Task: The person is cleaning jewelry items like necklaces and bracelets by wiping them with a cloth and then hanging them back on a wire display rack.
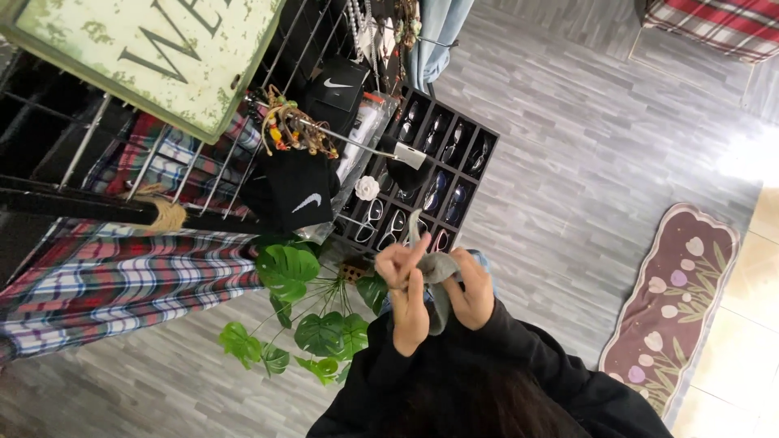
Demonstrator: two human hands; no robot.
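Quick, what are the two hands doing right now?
Left hand: closed, its grip pinching the grey cloth.
Right hand: closed on the same grey cloth from the other side.

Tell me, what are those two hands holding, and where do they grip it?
A small grey cloth, pinched between both hands: the left hand grips its upper end, the right hand its crumpled side.
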